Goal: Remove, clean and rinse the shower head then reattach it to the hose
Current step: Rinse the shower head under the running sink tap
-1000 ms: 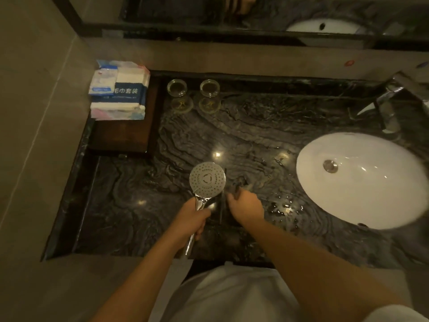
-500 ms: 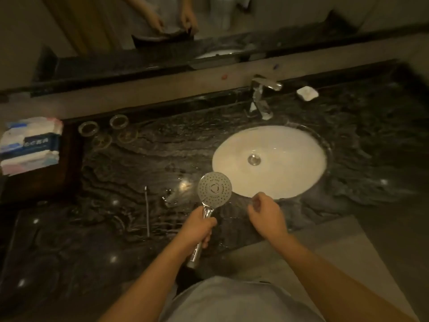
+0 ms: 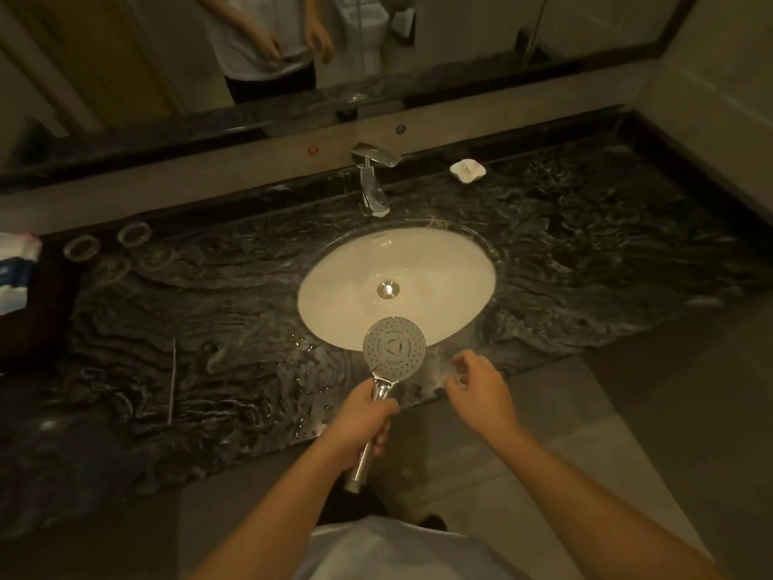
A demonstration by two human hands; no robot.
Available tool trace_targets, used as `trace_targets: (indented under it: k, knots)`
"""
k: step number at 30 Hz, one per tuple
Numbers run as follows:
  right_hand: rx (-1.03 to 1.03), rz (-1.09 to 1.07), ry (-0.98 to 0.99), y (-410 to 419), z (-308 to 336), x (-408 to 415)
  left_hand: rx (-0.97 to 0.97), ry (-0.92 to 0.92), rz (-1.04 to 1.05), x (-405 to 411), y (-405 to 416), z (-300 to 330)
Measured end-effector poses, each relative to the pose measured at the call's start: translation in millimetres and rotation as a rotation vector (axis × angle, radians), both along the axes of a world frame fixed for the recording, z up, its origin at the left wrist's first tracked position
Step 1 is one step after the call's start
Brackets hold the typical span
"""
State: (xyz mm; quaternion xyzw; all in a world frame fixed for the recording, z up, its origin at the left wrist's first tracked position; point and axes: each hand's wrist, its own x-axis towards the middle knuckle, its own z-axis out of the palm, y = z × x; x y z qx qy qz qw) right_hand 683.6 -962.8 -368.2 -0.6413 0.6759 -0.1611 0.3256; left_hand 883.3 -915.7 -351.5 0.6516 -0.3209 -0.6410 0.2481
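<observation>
The chrome shower head [image 3: 394, 349] is detached from any hose, and its round spray face points up at me. My left hand [image 3: 364, 416] grips its handle, holding the face just over the near rim of the white oval sink [image 3: 355, 286]. The handle's open end sticks out below my fist. My right hand [image 3: 477, 383] hovers to the right of the head over the counter's front edge, fingers loosely curled, holding nothing. No hose is in view.
A chrome faucet [image 3: 372, 182] stands behind the sink on the dark marble counter [image 3: 606, 253]. A thin rod-like tool [image 3: 171, 383] lies on the counter at left. Two glass coasters [image 3: 134, 234], a pack of tissues [image 3: 16, 270] and a white soap dish [image 3: 467, 170] sit further off.
I have turned from the counter's left part to face the sink. My right hand left the thin tool on the counter and came away with nothing in it. The left hand carried the shower head toward the basin.
</observation>
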Motion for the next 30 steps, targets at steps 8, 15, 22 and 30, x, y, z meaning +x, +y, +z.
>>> trace_targets:
  k: [8, 15, 22, 30]
  knots:
    - [-0.01, 0.105, -0.036, -48, -5, 9, 0.037, 0.024, 0.119, -1, -50, -10]
    - [0.014, 0.143, 0.018, -112, -4, 15, 0.052, 0.068, 0.166, 5, -110, -24]
    - [-0.002, 0.165, 0.02, -161, -5, 18, 0.079, 0.108, 0.201, 13, -154, -32]
    - [-0.044, 0.279, -0.012, -231, 1, 36, 0.135, 0.132, 0.295, 0, -191, -38]
